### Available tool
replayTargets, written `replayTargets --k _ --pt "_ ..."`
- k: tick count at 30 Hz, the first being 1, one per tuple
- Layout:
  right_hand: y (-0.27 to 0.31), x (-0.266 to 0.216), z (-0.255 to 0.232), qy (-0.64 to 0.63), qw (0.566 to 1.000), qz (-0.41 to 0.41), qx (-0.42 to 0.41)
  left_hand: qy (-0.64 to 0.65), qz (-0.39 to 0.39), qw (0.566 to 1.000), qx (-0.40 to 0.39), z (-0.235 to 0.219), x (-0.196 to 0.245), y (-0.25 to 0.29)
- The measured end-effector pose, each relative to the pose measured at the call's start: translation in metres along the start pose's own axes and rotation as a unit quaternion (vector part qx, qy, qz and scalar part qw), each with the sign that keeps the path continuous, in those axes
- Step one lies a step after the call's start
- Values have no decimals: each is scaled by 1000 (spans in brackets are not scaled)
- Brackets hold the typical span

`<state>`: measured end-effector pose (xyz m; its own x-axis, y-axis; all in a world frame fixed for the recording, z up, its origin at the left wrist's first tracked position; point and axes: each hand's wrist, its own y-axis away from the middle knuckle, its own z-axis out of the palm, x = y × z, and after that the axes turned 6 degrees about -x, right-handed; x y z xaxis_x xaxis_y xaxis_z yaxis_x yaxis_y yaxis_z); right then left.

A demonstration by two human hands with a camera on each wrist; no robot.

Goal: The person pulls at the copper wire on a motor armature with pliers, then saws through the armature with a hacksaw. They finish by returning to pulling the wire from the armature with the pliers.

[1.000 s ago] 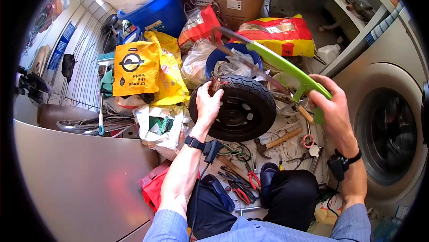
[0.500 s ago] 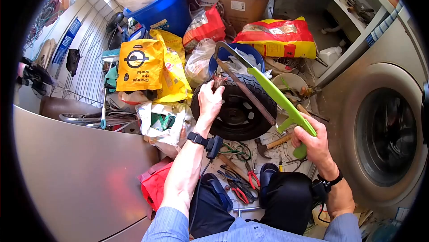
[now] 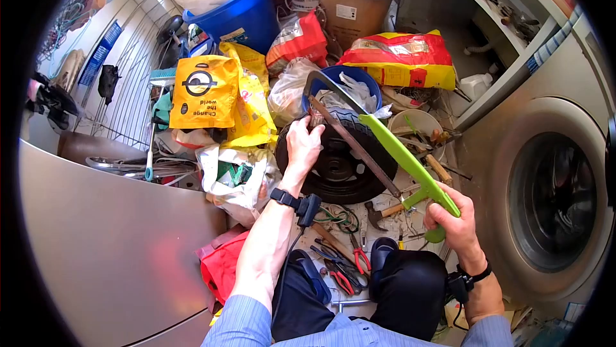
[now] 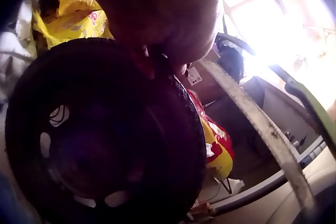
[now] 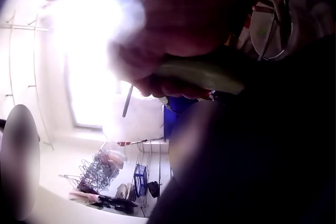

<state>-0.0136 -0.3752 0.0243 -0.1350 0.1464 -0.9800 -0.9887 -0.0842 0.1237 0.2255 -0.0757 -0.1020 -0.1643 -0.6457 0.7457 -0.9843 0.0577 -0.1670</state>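
Observation:
A green-framed hacksaw (image 3: 410,162) slants across the head view, its handle gripped by the right hand (image 3: 454,222). Its blade (image 3: 356,143) passes over a black tyre on a dark rim (image 3: 335,166), with the far end close to the left fingers. The left hand (image 3: 303,148) pinches a small reddish-brown piece (image 3: 316,116) at the tyre's upper left edge; its exact shape is unclear. In the left wrist view the toothed blade (image 4: 257,119) stands right of the tyre (image 4: 121,145). The right wrist view is dark, with the fingers around the green handle (image 5: 202,74).
A hammer (image 3: 378,214) and red-handled pliers (image 3: 360,258) lie on the floor between tyre and feet. Behind stand a blue bucket (image 3: 372,79) and a red-yellow bag (image 3: 404,58). A washing machine (image 3: 494,186) is at right, a yellow bag (image 3: 204,100) at left.
The right hand has come down and left with the hacksaw, whose blade now lies nearer the left fingers. The left hand keeps its hold; the view has shifted slightly.

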Motion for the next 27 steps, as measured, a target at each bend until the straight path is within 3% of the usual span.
replayTargets --k 8,14,18,22,27 --pt "-1 -1 5 0 1000 20 15 3 8 1000 3 1 0 0" --pt "-2 -15 15 -10 999 31 18 -28 2 999 -42 -2 -1 -3" --pt "-9 -20 14 -14 999 33 10 -32 57 998 -21 3 -4 -4" --pt "-55 -8 29 43 999 31 5 -17 103 995 -3 6 -6 -1" --pt "-101 -2 44 -19 1000 5 -16 -27 75 996 -26 0 -7 -2"
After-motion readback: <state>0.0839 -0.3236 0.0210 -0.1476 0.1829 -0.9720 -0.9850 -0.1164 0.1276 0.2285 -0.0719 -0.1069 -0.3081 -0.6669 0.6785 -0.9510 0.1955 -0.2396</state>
